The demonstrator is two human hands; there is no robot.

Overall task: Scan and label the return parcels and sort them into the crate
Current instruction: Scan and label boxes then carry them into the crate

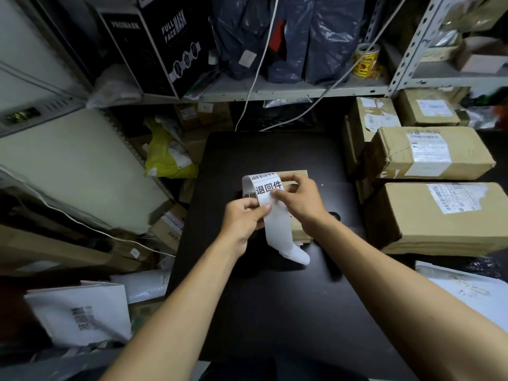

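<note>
— Over the middle of the black bench (247, 298), what's the label strip (270, 204) doing up in the air like that?

— Being peeled, I'd say. The left hand (243, 220) pinches the strip's left edge between thumb and fingers; the right hand (301, 199), just right of the strip, nips the printed sticker's corner. Both hands are closed on it, narrow pinches, nothing wide. Held clear of the bench so the backing can hang free, I reckon.

— Which way does the strip run?

— Its long axis goes from the far end, where it loops over, down toward the person; the loose blank tail curls nearest them. The black print faces up and reads upright from where they stand.

— And the parcel?

— A small brown parcel (298, 229) lies flat on the bench right under the strip, mostly hidden. Probably parked there so the sticker drops straight on. Well right of the strip, bigger labelled boxes (437, 215) wait stacked. I can't make out any crate.
</note>
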